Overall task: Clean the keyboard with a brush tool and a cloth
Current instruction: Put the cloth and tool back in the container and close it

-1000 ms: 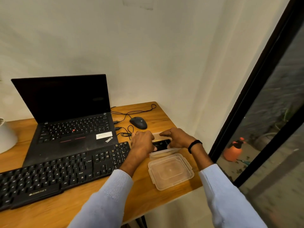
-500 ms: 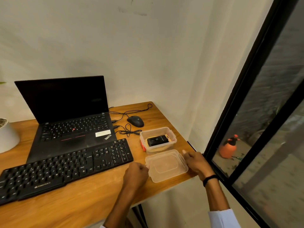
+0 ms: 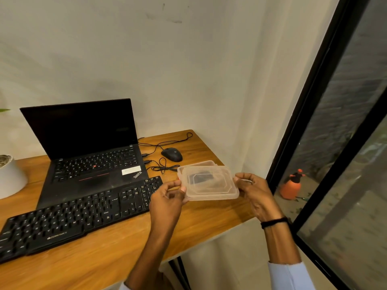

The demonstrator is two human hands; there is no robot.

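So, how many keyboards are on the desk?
2. A separate black Zebronics keyboard lies along the desk's front left; the other is the built-in keyboard of the open ThinkPad laptop just behind it. Nothing seems to hide another.

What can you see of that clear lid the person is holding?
The lid is translucent plastic, rectangular with rounded corners, a raised rim and a stepped middle panel. It is held up, tilted toward the camera, in front of the open container, whose dark contents show through it. The left hand pinches its left edge, the right hand its right edge.
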